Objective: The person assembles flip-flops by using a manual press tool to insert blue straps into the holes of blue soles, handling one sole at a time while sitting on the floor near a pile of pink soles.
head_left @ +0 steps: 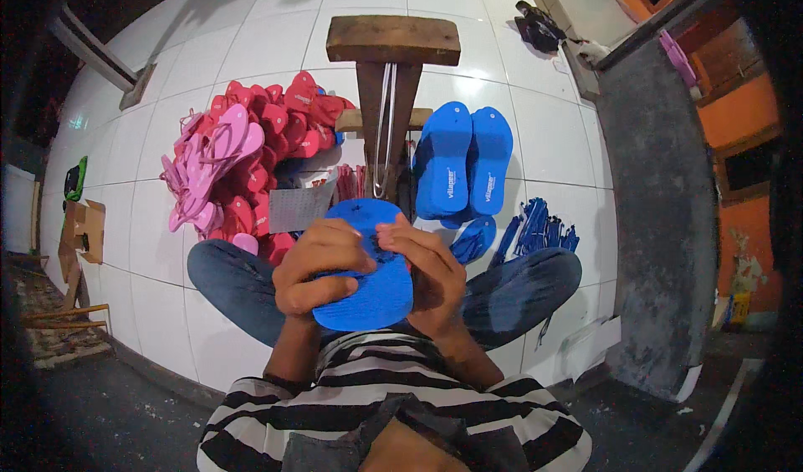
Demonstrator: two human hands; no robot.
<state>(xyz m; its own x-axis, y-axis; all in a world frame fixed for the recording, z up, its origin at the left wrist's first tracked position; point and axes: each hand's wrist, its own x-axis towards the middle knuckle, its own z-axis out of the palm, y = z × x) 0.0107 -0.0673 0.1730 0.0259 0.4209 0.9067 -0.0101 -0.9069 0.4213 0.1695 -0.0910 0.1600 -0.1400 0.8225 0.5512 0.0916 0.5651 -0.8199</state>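
Observation:
Between my two hands is a blue flip-flop sole (365, 301), its ridged face turned up, over my lap. My left hand (322, 267) is closed on its left edge, the fingers bent over the upper face. On the other side my right hand (427, 275) grips the right edge, fingertips near a dark spot in the sole. Just beyond the sole's far end hangs a thin metal loop tool (382, 129), on a wooden stand (393, 41) with a T-shaped top. Whether a strap is under the sole is hidden.
Left of the stand lies a heap of red flip-flops (272, 125) with pink flip-flops (217, 154) on top. Stacked blue soles (445, 158) and a bundle of blue straps (544, 229) lie to the right. A grey sheet (297, 207) rests near my left knee.

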